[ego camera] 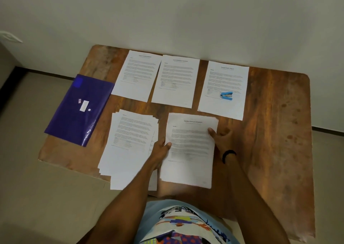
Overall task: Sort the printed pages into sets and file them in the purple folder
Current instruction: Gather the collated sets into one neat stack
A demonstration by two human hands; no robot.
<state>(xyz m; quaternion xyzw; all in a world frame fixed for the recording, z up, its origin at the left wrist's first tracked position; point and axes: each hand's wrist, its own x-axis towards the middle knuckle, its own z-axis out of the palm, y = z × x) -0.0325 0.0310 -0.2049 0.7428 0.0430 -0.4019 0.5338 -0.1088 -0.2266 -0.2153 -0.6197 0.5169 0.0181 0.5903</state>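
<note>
Head view is showing a wooden desk (pixel 270 132) set against a wall, with paper laid out in two rows. Along the far row three title pages are lying face up: a left page (pixel 136 75), a middle page (pixel 176 80) just overlapping its right edge, and a right page (pixel 224 89) set apart. These are likely serving as headers, one per set, so matching sheets can be dropped on each. A blue stapler (pixel 227 96) is sitting on the right page, probably parked there ready for binding.

Nearer the person, a loose fanned stack (pixel 128 145) is lying at the left, hanging slightly over the desk's front edge; its sheets cannot be counted. Beside it, a second batch (pixel 189 148) is being held between both hands. The left hand (pixel 161 148) is gripping its left edge with thumb on top, the other fingers hidden beneath. The right hand (pixel 221 135) is steadying the right edge, its fingers (pixel 211 131) loosely spread on the paper. Judging by this, the batch is being squared up or read for its title.

A purple folder (pixel 80 109) is lying closed at the desk's left end, overhanging the side, with nothing visibly filed yet. Count: three pages, two stacks, one stapler, one folder.
</note>
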